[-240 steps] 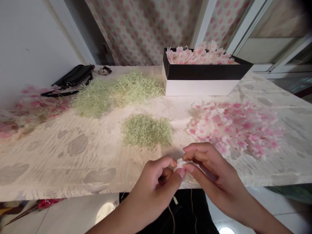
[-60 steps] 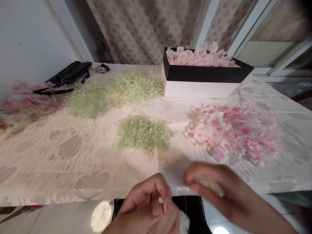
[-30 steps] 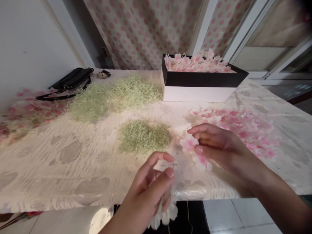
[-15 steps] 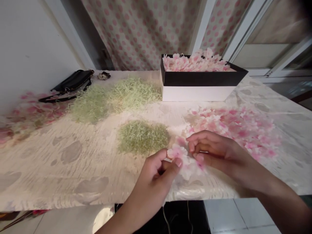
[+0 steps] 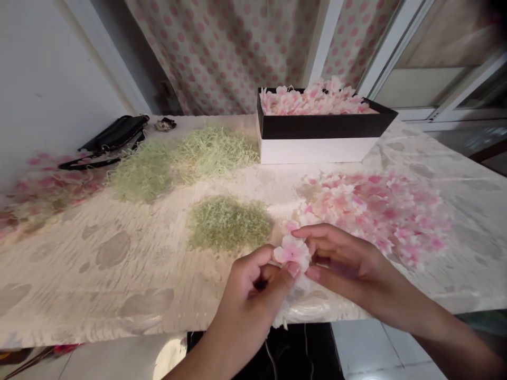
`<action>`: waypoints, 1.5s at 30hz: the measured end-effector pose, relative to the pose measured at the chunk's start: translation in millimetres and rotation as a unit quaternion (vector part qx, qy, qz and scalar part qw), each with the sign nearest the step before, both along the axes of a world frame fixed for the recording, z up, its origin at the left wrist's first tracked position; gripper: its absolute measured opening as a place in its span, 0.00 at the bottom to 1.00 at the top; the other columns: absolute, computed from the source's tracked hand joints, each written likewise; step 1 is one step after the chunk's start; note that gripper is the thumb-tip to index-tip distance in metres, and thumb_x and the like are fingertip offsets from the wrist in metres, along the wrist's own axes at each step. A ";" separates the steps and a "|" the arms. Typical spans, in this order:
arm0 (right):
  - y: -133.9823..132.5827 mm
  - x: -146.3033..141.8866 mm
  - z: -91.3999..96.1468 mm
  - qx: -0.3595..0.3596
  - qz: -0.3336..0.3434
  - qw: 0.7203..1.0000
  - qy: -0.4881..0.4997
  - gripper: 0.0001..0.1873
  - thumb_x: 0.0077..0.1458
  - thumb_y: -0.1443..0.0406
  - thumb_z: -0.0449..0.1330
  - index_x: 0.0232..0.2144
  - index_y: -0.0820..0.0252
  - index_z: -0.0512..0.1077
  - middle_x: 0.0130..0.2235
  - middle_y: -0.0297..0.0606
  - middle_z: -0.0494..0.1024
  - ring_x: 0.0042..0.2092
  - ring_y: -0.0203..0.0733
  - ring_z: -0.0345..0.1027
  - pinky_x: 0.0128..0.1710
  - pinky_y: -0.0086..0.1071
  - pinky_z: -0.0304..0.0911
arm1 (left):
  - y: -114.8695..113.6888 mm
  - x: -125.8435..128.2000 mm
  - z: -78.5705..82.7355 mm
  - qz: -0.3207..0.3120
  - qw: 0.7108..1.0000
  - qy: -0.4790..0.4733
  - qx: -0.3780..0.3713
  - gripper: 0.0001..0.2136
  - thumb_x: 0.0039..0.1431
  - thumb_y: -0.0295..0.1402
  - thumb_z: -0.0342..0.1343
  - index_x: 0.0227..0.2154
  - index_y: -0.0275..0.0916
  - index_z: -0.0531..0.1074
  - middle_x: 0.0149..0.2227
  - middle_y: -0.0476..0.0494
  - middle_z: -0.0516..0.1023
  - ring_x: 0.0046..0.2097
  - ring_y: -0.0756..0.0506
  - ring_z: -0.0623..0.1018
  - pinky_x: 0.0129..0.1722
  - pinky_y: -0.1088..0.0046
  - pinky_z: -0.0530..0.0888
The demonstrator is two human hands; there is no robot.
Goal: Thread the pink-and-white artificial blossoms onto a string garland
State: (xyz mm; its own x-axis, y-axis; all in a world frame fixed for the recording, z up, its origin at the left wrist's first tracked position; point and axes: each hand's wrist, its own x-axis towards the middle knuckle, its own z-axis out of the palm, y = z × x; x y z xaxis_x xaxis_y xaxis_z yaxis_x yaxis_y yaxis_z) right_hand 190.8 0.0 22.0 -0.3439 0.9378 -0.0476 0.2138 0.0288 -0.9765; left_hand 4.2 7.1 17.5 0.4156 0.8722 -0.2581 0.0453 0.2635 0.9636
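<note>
Since the last look, my left hand and right hand had closed on a pink-white artificial blossom cluster, fingertips pinching it over the table edge. Loose petals remained heaped, the black-and-white box full, green shredded paper nearby.

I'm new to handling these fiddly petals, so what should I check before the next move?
Grip: the left hand and right hand both hold the pink-white petal cluster: ok.
Supply: the loose petals lie beside the right hand: ok.
Green shredded fibre: untouched by the hands: ok.
Black-and-white box: stands level, petals inside: ok.
The cluster's lower end: hangs past the table edge: not ok.
Any binding inside the cluster: hidden by fingers: cannot tell.
</note>
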 end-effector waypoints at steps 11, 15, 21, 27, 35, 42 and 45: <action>3.0 -2.2 -7.1 0.048 -0.141 0.988 -0.030 0.13 0.57 0.65 0.61 0.45 0.49 0.70 0.34 0.30 0.78 0.36 0.34 0.74 0.35 0.24 0.69 | -12.0 -2.5 2.6 -0.008 0.999 0.018 0.044 0.15 0.63 0.36 0.50 0.21 0.41 0.57 0.19 0.59 0.48 0.21 0.53 0.51 0.19 0.75 0.50; -2.3 -12.1 -7.9 0.059 -0.119 0.991 -0.006 0.14 0.58 0.68 0.58 0.46 0.47 0.69 0.34 0.29 0.78 0.35 0.33 0.75 0.33 0.23 0.69 | -16.3 -3.3 2.2 -0.032 0.997 0.024 0.059 0.16 0.62 0.35 0.51 0.20 0.41 0.55 0.18 0.59 0.48 0.21 0.53 0.51 0.19 0.75 0.51; -6.4 -12.0 -8.4 0.078 -0.134 0.988 0.021 0.17 0.57 0.70 0.60 0.46 0.44 0.70 0.35 0.29 0.77 0.37 0.33 0.74 0.35 0.22 0.70 | -19.1 -8.4 2.3 -0.029 0.995 0.036 0.091 0.18 0.62 0.34 0.50 0.19 0.41 0.52 0.18 0.59 0.47 0.21 0.53 0.51 0.19 0.74 0.51; -4.6 4.3 -5.8 0.039 -0.066 0.986 0.149 0.06 0.55 0.64 0.64 0.26 0.50 0.77 0.48 0.33 0.75 0.54 0.44 0.68 0.52 0.35 0.65 | -21.6 -8.7 -1.7 -0.019 0.996 0.049 0.072 0.18 0.61 0.34 0.51 0.19 0.41 0.51 0.18 0.59 0.47 0.21 0.53 0.50 0.19 0.74 0.51; -14.2 -0.6 3.9 -0.018 0.012 0.984 0.177 0.08 0.58 0.65 0.62 0.30 0.45 0.80 0.44 0.33 0.76 0.49 0.38 0.71 0.45 0.28 0.66 | -23.6 -8.5 -0.2 -0.028 0.996 0.050 0.064 0.16 0.59 0.33 0.50 0.19 0.41 0.52 0.18 0.58 0.49 0.21 0.53 0.52 0.19 0.74 0.51; -13.5 -1.5 4.8 -0.035 0.026 0.989 0.144 0.09 0.58 0.65 0.62 0.29 0.47 0.80 0.46 0.32 0.75 0.47 0.36 0.71 0.45 0.26 0.65 | -24.1 -8.1 1.2 -0.036 0.996 0.039 0.070 0.15 0.60 0.33 0.50 0.19 0.41 0.54 0.18 0.58 0.49 0.21 0.53 0.51 0.19 0.74 0.51; -14.1 -7.2 1.5 -0.029 0.008 0.991 0.127 0.11 0.58 0.69 0.61 0.27 0.50 0.79 0.36 0.30 0.75 0.36 0.30 0.70 0.35 0.21 0.64 | -25.7 -9.0 1.1 -0.050 0.996 0.039 0.065 0.16 0.60 0.33 0.51 0.19 0.41 0.52 0.18 0.59 0.48 0.21 0.53 0.51 0.20 0.74 0.51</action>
